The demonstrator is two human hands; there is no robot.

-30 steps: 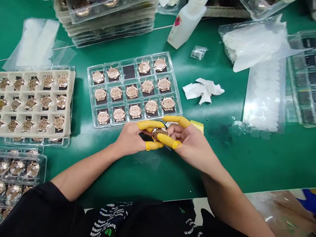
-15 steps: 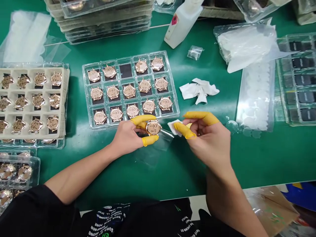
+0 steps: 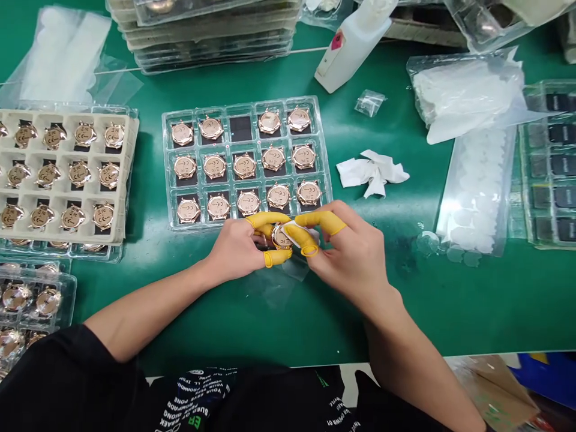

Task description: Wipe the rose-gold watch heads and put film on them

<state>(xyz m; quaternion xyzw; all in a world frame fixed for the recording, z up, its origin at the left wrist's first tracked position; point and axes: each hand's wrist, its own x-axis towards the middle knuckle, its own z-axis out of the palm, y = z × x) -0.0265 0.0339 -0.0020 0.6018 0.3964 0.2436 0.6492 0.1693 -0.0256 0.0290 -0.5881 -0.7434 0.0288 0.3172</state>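
Note:
My left hand (image 3: 238, 247), with yellow finger cots on thumb and fingers, pinches a rose-gold watch case (image 3: 279, 237) just in front of a clear tray (image 3: 167, 180). My right hand (image 3: 355, 258), also in yellow cots, pinches a small white wipe (image 3: 297, 228) and presses it against the watch case. The clear tray holds several rose-gold watch cases, with one pocket in its far row bare and dark.
A beige tray (image 3: 128, 180) of watch cases lies at left, clear trays (image 3: 67, 294) below it. Stacked trays (image 3: 211, 36) and a white bottle (image 3: 348, 48) stand at the back. Crumpled white wipes (image 3: 371, 171), plastic bags (image 3: 468, 96) and dark-pocketed trays (image 3: 549, 162) lie at right.
My right hand, apart from the watch case half a second ago with the wipe in its fingers, has moved left and now presses the wipe onto the case in my left hand.

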